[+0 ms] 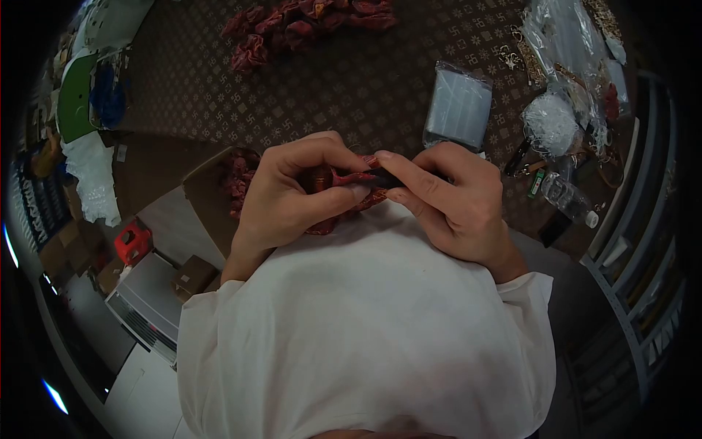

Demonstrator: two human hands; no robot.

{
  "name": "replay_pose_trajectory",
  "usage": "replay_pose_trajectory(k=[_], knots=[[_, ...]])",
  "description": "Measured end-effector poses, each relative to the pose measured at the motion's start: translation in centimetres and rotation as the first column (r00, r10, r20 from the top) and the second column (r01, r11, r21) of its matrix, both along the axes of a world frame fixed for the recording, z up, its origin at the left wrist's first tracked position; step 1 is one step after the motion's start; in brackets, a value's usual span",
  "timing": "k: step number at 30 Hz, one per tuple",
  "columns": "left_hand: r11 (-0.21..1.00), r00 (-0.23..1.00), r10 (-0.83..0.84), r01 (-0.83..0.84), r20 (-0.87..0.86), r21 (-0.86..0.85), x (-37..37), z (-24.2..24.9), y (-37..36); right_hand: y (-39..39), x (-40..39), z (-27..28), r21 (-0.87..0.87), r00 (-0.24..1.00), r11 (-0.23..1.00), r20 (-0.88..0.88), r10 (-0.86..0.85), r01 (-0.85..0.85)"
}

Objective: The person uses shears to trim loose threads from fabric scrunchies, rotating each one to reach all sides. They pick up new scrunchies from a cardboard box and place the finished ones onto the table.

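Close to the chest, my left hand [281, 186] is closed, thumb and forefinger pinching a small red patterned cloth piece [351, 178]. Facing it, my right hand [457, 197] pinches the other end, where a dark strip shows between the fingers. I cannot make out whether that strip is part of the cloth. A shiny copper-coloured round part [319, 178] sits inside the curl of my left hand. More red cloth hangs below the fingers, partly hidden by them. Left of my hands, a cardboard box [208, 194] holds red cloth pieces [238, 179].
On the brown patterned table cover [351, 95] lies a heap of red cloth pieces [303, 29]. To the right are a plastic-wrapped pack [459, 106], tangled clear threads [552, 124] and a clear bottle [570, 201]. A metal rack [643, 256] stands at far right.
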State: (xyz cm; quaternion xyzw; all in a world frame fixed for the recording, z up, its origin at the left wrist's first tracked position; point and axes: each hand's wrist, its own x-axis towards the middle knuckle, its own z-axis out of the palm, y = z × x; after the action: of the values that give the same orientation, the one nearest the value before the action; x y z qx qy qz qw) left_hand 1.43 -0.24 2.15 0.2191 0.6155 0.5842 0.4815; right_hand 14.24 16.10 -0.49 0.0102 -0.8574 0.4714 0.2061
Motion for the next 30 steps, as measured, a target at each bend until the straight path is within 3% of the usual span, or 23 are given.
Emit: replay_pose_trajectory(k=[6,12,18,27,30], knots=[[0.999,0.996,-0.022,0.020,-0.091,-0.025,0.3,0.2,-0.1,0.0,0.2,0.0,-0.059,0.999,0.998,0.024,0.027,-0.026],[0.998,0.993,-0.011,0.004,-0.120,-0.059,0.4,0.2,0.1,0.2,0.2,-0.2,0.093,0.999,0.996,-0.037,-0.011,0.014],[0.996,0.993,-0.011,0.000,-0.121,-0.084,0.2,0.2,0.1,0.1,-0.1,-0.1,-0.060,0.998,0.998,0.056,0.028,-0.024],[0.997,1.000,-0.029,0.029,-0.010,-0.072,-0.4,-0.1,0.4,0.5,-0.3,-0.2,0.012,0.999,0.999,0.015,0.031,-0.032],[0.997,0.999,-0.026,0.030,0.044,-0.076,-0.6,-0.3,0.5,0.2,-0.4,-0.3,-0.103,0.999,0.995,0.050,0.018,-0.013]])
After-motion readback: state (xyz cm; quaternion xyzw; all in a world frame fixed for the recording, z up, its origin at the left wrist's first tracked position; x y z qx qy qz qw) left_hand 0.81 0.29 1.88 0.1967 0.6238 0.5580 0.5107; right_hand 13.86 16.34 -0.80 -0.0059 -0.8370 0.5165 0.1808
